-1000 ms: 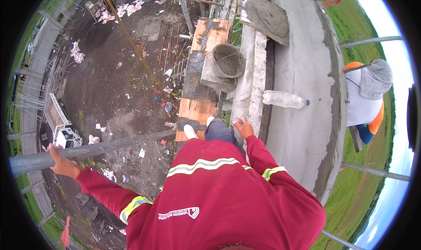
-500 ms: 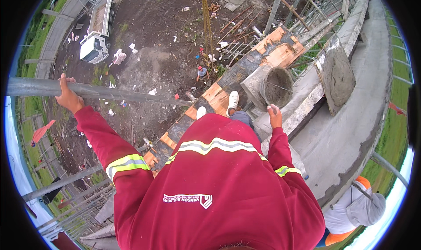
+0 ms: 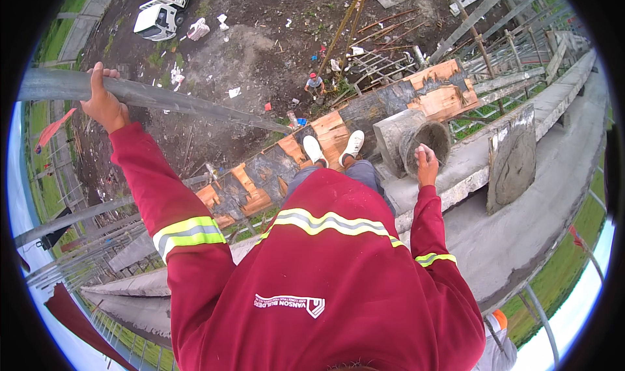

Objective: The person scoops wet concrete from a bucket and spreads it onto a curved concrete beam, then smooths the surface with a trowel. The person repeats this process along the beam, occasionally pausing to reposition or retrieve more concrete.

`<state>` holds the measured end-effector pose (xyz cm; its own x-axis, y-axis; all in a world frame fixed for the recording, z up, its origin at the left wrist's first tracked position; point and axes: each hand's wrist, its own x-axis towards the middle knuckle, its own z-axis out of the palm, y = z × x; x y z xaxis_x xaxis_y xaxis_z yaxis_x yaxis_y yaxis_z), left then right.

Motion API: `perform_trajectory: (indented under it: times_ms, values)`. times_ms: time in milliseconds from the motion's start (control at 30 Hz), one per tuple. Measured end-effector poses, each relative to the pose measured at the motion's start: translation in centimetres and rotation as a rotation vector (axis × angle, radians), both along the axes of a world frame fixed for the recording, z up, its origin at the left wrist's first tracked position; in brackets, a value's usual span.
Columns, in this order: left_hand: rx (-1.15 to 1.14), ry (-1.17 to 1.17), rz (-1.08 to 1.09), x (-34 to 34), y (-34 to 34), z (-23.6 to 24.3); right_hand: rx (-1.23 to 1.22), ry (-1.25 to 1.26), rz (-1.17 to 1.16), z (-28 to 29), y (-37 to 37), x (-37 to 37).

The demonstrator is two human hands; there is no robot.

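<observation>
My left hand (image 3: pixel 106 97) grips a grey steel pipe (image 3: pixel 189 103) at the upper left. My right hand (image 3: pixel 426 163) has curled fingers in front of a mortar-smeared bucket (image 3: pixel 442 138); what they hold, if anything, I cannot make out. The bucket lies close against a pale block (image 3: pixel 388 134). My white shoes (image 3: pixel 351 144) stand on weathered plywood planks (image 3: pixel 438 101), high over the ground. To the right, a mortar-coated board (image 3: pixel 511 163) stands on the concrete ledge (image 3: pixel 553 143).
Scaffold tubes (image 3: pixel 498 19) cross at the upper right. Far below are a person (image 3: pixel 314 84) in a red cap, a white truck (image 3: pixel 154 21), scattered debris and hanging yellow chains. A co-worker (image 3: pixel 498 353) in grey and orange is partly visible at the lower right.
My view has swung round, so planks and ledge now run diagonally. My left hand stays on the pipe. My right hand has risen from the ledge to the bucket. The co-worker has slipped mostly out of view.
</observation>
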<state>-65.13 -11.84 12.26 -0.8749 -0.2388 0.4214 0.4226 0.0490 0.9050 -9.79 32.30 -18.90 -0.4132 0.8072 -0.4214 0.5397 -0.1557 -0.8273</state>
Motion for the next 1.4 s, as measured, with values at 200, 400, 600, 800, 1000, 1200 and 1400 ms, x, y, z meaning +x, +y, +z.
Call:
perform_trajectory:
  times_ms: [200,400,600,800,1000,1200,1400]
  values:
    - [-0.005,-0.012,0.032,0.2,-0.2,-0.4,0.184,0.361,0.181,8.7,6.1,-17.5]
    - [-0.005,-0.022,0.031,0.4,0.1,-0.2,0.495,0.498,0.261,16.2,10.5,-33.6]
    - [-0.01,-0.001,0.055,0.3,-0.1,-0.3,0.593,0.401,0.461,19.0,12.5,-39.4]
    - [-0.014,0.022,0.07,0.4,0.0,0.0,0.431,0.474,0.697,16.9,13.7,-41.1]
    - [0.027,0.044,0.041,0.5,0.2,0.0,0.291,0.554,0.744,15.5,13.0,-42.6]
    - [0.016,0.032,0.072,0.8,0.3,0.1,-0.495,0.92,0.719,13.4,9.4,-40.5]
    - [0.045,0.032,0.066,0.7,-0.1,0.0,-0.002,0.657,0.384,11.4,10.2,-44.7]
